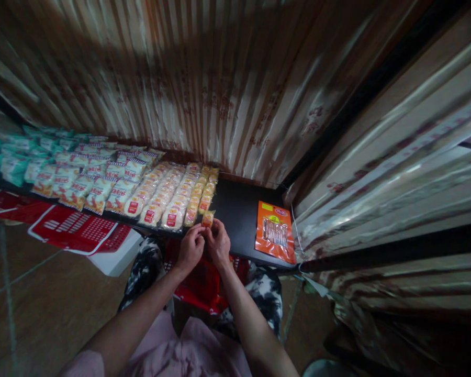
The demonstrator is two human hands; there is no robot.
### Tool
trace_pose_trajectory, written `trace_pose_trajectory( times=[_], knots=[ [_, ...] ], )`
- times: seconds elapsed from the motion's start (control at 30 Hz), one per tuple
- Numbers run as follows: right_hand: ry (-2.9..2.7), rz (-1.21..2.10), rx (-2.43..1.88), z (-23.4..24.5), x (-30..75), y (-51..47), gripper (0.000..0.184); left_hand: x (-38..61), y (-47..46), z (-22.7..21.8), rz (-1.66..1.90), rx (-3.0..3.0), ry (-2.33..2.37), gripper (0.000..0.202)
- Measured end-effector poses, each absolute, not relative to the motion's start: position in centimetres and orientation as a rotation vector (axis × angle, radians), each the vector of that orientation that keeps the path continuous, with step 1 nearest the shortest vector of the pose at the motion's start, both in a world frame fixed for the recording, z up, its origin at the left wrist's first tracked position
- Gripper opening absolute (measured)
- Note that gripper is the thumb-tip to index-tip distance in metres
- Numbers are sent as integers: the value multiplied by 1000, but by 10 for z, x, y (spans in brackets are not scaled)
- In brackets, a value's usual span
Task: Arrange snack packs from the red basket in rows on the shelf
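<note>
A small yellow-and-red wrapped snack packet (208,218) is at the front edge of the black shelf (235,209). My right hand (219,244) pinches its lower end with bent fingers. My left hand (192,247) is closed, its fingertips meeting the packet's lower left corner. Just left of the packet run rows of similar yellow snack packets (201,191). Beyond them lie rows of clear-wrapped round rice crackers (173,212) with red labels. An orange snack bag (275,231) with a see-through window lies flat to the right of my hands.
White-and-orange snack bags (96,192) and green snack bags (15,166) fill the shelf's left part. Red plastic baskets (73,229) and a white box (115,254) are below. Another red basket (202,290) sits between my knees. Plastic-wrapped ribbed panels (220,94) rise behind and to the right.
</note>
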State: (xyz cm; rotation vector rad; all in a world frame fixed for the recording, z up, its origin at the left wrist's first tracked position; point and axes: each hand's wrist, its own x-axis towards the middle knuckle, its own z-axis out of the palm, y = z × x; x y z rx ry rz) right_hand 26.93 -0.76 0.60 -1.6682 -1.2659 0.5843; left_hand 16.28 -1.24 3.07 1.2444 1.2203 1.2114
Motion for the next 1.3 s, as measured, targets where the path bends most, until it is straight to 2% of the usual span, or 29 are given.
trace_pose_trajectory(
  times=[0.77,1.03,1.3],
  knots=[
    [-1252,580,-1564,3,262,30,30,158,0,21,1238,1586,1203,37],
    [-1257,608,-1559,-2,263,39,31,148,4,11,1229,2268,1332,35],
    [-1241,562,-1622,-5,263,41,21,138,23,15,1055,2683,1479,40]
  ],
)
